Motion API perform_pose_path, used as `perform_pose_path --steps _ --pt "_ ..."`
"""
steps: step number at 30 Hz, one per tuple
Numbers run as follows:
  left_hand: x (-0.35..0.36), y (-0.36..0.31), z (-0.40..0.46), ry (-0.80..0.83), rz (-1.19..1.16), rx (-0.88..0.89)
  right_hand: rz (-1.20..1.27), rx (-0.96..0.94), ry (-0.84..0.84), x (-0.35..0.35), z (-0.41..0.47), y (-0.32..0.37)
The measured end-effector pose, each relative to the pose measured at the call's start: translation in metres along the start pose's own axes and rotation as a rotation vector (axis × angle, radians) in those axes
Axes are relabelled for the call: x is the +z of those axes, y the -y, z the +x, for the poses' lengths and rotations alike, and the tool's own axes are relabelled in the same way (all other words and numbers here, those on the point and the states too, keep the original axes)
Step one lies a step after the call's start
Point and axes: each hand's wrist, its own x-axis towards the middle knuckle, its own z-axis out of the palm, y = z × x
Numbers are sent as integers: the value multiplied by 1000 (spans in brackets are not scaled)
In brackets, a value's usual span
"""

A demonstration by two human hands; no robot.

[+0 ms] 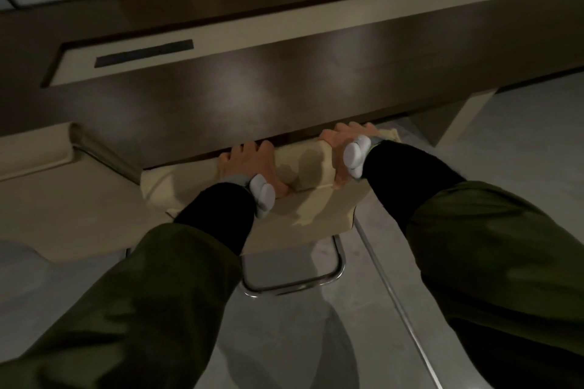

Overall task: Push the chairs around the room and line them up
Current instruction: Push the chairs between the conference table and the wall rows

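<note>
Before us a dark tabletop [252, 79] over grey floor [474, 142]. Our left hand [245, 164] and right hand [343, 148] grip the chair [303, 167] backrest's top, fingers curled over, chair tucked under. It looks padded, light, sliding easily.

Both hands, left [249, 164] and right [343, 148], curl forward, arms outstretched.
</note>
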Motion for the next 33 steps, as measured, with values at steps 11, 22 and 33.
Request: perform_pose_path --steps 11,22,33 --pt "-25 -12 80 -37 -10 -57 -77 -92 5 -36 87 -41" --pt "-42 -34 153 -71 3 -181 -47 -262 -33 -67 162 -92" --pt "-59 -9 203 -30 -3 -205 36 -307 33 -76 233 -84"
